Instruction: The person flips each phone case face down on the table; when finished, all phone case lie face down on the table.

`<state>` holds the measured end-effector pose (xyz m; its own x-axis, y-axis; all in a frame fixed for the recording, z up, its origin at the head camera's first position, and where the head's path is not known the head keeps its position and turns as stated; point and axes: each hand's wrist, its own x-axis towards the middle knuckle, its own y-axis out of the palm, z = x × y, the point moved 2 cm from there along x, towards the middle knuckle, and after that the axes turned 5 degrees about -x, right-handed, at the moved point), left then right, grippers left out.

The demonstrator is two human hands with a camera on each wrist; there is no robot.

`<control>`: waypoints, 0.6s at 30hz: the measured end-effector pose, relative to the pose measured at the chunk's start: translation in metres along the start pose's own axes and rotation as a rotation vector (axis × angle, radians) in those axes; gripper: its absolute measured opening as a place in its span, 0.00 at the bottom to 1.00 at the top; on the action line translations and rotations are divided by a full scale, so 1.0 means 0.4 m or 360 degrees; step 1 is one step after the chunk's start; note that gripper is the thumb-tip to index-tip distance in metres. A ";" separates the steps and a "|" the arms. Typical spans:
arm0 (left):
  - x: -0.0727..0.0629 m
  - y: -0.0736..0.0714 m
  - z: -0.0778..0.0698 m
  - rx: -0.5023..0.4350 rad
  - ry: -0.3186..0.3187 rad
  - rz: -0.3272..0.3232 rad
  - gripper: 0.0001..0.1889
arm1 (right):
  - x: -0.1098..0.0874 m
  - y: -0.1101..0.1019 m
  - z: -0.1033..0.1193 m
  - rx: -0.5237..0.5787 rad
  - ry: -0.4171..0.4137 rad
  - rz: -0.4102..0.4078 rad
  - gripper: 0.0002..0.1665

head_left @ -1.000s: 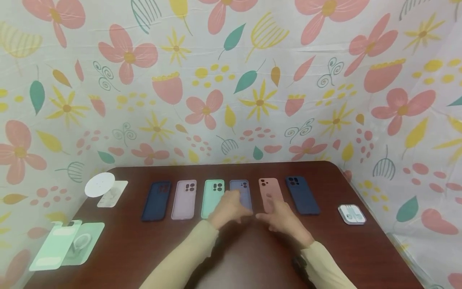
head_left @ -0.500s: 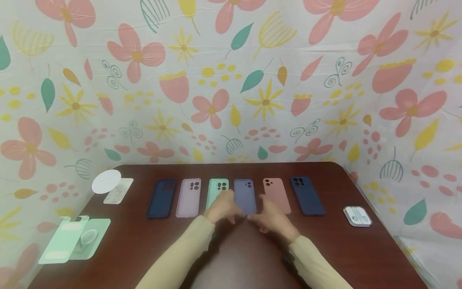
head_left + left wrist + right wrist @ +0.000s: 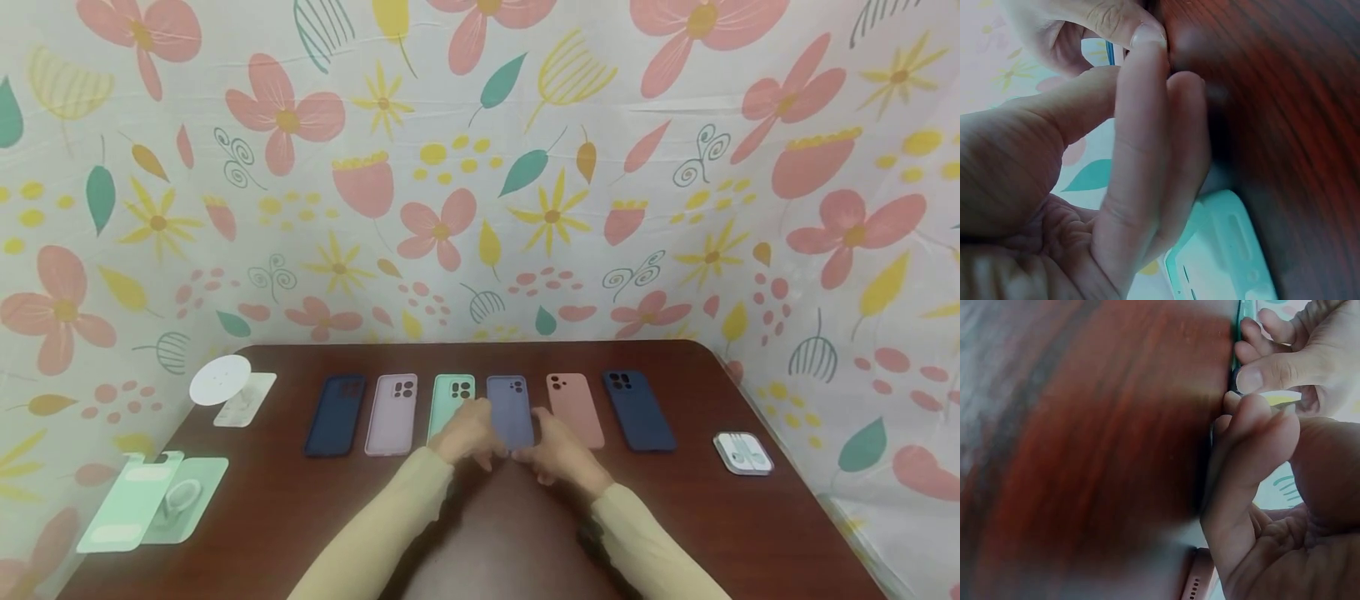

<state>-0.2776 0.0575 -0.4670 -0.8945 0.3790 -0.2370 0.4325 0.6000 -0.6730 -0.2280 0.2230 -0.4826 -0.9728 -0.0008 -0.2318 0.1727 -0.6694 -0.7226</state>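
A lavender-blue phone case (image 3: pixel 511 414) lies on the dark wooden table between my two hands. My left hand (image 3: pixel 468 433) holds its lower left corner, fingers along the side and thumb by the near edge. From the other side my right hand (image 3: pixel 558 450) grips the lower right corner, forefinger up the side, thumb at the near edge. Both thumbs almost meet there. In the left wrist view my bent fingers (image 3: pixel 1141 144) hide the case. A mint phone case (image 3: pixel 450 396) is partly behind my left hand, and a pink phone case (image 3: pixel 576 408) lies beside my right.
Left in the row are a lilac case (image 3: pixel 392 415) and a navy case (image 3: pixel 335 415); another navy case (image 3: pixel 639 411) ends it right. Boxed earphones (image 3: pixel 742 453) lie far right. A white round-topped stand (image 3: pixel 221 381) and a mint folding stand (image 3: pixel 127 504) occupy the left.
Over the last second my left hand has drawn left off the lavender-blue case's face to its edge, and my right hand has come in to its right edge. The view has shifted slightly.
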 end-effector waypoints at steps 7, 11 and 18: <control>0.053 0.029 0.044 0.0048 0.0002 0.0020 0.31 | -0.001 0.002 -0.007 0.0022 -0.0025 -0.0009 0.54; 0.043 0.020 0.032 0.0069 0.0058 0.0058 0.25 | -0.006 -0.001 -0.011 0.0100 -0.0050 -0.0023 0.54; -0.019 -0.001 -0.007 -0.0189 0.0097 0.0117 0.17 | -0.012 -0.013 -0.018 0.0110 -0.0202 -0.0026 0.54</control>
<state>-0.2708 0.0563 -0.4630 -0.8530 0.4648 -0.2372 0.5101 0.6466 -0.5671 -0.2233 0.2317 -0.4825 -0.9878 -0.0805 -0.1330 0.1499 -0.7195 -0.6781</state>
